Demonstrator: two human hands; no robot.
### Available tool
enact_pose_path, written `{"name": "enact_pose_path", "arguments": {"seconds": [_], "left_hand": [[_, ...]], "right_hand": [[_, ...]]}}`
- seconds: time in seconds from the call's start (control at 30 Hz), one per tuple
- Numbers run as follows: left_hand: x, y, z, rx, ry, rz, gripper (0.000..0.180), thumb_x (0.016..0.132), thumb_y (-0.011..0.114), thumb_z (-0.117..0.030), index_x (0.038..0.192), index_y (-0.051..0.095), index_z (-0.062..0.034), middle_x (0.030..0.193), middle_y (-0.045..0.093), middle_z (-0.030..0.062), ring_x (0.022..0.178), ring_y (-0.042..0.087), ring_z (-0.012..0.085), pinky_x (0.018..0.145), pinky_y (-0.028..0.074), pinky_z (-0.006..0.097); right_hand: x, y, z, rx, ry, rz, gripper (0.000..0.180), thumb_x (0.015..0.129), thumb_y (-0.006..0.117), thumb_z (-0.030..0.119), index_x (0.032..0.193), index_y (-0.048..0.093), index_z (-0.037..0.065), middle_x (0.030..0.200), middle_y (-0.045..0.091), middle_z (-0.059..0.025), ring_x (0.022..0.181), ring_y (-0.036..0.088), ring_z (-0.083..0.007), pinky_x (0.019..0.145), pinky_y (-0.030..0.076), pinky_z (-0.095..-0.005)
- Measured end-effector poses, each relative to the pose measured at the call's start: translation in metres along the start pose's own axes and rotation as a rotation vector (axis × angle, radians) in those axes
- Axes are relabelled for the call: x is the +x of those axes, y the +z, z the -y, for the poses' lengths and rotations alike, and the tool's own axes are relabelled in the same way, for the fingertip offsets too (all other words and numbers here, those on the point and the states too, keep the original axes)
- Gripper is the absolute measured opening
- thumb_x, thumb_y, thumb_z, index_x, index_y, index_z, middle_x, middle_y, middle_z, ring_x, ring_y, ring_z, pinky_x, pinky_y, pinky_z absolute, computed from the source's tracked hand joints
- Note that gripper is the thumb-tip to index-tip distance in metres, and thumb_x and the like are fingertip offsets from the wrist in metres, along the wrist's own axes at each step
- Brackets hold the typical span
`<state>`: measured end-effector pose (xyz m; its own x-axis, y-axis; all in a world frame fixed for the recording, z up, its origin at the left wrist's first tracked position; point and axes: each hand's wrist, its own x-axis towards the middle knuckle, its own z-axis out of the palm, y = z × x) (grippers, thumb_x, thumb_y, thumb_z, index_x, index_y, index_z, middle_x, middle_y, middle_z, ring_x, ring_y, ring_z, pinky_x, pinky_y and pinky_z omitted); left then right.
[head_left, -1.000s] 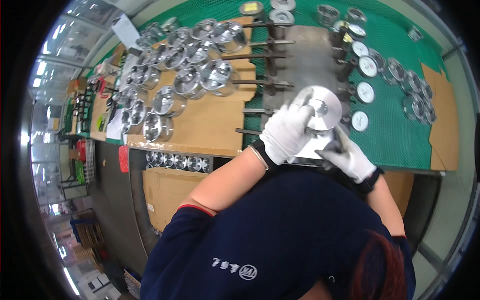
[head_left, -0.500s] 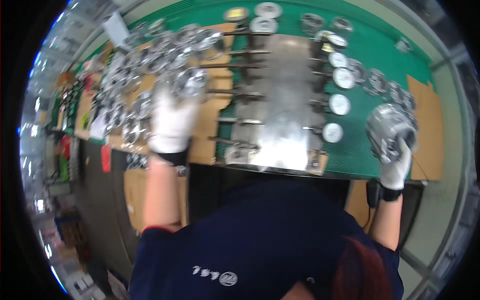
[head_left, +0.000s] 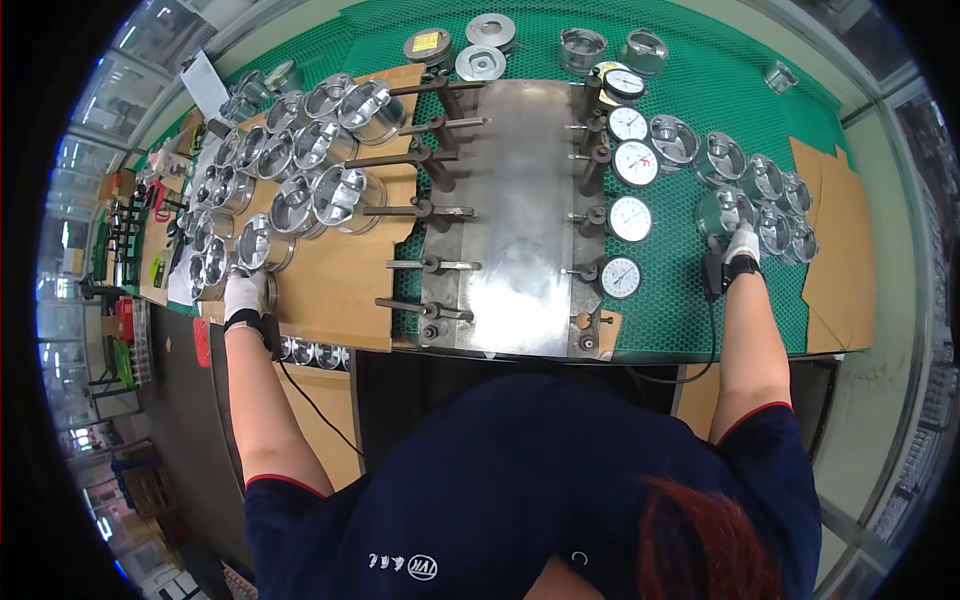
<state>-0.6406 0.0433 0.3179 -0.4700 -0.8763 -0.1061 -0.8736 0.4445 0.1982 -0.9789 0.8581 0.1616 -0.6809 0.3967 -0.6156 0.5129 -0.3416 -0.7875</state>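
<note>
My right hand (head_left: pixel 742 246), in a white glove, has its fingers closed on the near side of a silver metal piston (head_left: pixel 724 212). That piston sits at the left edge of a cluster of similar pistons (head_left: pixel 763 176) on the green mat. Far to the left, my gloved left hand (head_left: pixel 244 295) is closed round another piston (head_left: pixel 271 291) at the front of the cardboard sheet; the hand hides most of it. Just behind it stands a further piston (head_left: pixel 264 243), open end up, with several more in rows beyond.
Between my arms lies a shiny metal plate (head_left: pixel 520 230), flanked by clamped rods (head_left: pixel 430 211) and a column of white dial gauges (head_left: pixel 630 219). Round metal discs (head_left: pixel 480 63) and two pistons (head_left: pixel 583 50) stand at the back. Cardboard (head_left: pixel 335 290) covers the left; more cardboard (head_left: pixel 840 280) lies right.
My right hand has lowered its raised piston and moved left, to the cluster on the mat. My left hand has moved left and nearer, from above the cardboard's middle to the front piston.
</note>
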Motion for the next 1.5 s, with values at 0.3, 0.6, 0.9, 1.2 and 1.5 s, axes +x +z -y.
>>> {"name": "enact_pose_path", "arguments": {"seconds": [0.3,0.6,0.9,1.2,1.5], "left_hand": [[-0.071,0.002,0.023,-0.401,0.073,0.206,0.049,0.091,0.056,-0.042,0.101,0.07,0.0042,0.096,0.073,0.0213,0.088,0.07,0.0307,0.082,0.053,0.039],[-0.244,-0.07,-0.145,-1.591,0.299,1.21,0.037,0.1,0.053,-0.02,0.126,0.059,0.0057,0.12,0.069,0.014,0.108,0.066,0.0206,0.098,0.048,0.032],[-0.258,-0.008,-0.158,-0.582,0.977,0.683,0.066,0.084,0.072,-0.009,0.14,0.04,0.0058,0.136,0.053,0.0256,0.125,0.058,0.0327,0.105,0.046,0.044],[-0.285,0.024,-0.195,-0.287,1.373,0.163,0.069,0.064,0.083,-0.012,0.127,0.054,-0.0123,0.147,0.039,0.0278,0.113,0.056,0.0464,0.094,0.052,0.048],[-0.281,0.049,-0.21,-0.416,1.373,0.107,0.058,0.066,0.083,-0.012,0.117,0.057,-0.0104,0.149,0.037,0.0278,0.12,0.054,0.0467,0.097,0.051,0.047]], "right_hand": [[-0.191,0.022,0.014,0.032,-0.345,0.31,0.045,0.099,0.06,0.024,0.14,0.052,0.006,0.129,0.061,-0.0106,0.104,0.066,-0.0231,0.087,0.054,-0.0335],[-0.403,0.103,0.008,-0.866,-1.013,1.27,0.09,0.076,0.084,0.016,0.151,0.037,-0.001,0.134,0.055,-0.0213,0.117,0.061,-0.0278,0.103,0.047,-0.0377],[-0.413,0.127,-0.044,-0.861,-1.405,0.921,0.102,0.059,0.09,0.024,0.143,0.038,0.001,0.115,0.056,-0.022,0.099,0.058,-0.0404,0.085,0.05,-0.0476],[-0.394,0.118,-0.058,-0.942,-1.469,0.832,0.098,0.071,0.084,0.019,0.15,0.03,0.001,0.123,0.057,-0.0266,0.108,0.061,-0.0428,0.091,0.053,-0.0451],[-0.378,0.081,-0.085,-0.641,-0.11,1.013,0.085,0.092,0.068,0.007,0.156,0.014,-0.002,0.098,0.067,-0.0086,0.078,0.065,-0.0114,0.066,0.054,-0.0257]]}}
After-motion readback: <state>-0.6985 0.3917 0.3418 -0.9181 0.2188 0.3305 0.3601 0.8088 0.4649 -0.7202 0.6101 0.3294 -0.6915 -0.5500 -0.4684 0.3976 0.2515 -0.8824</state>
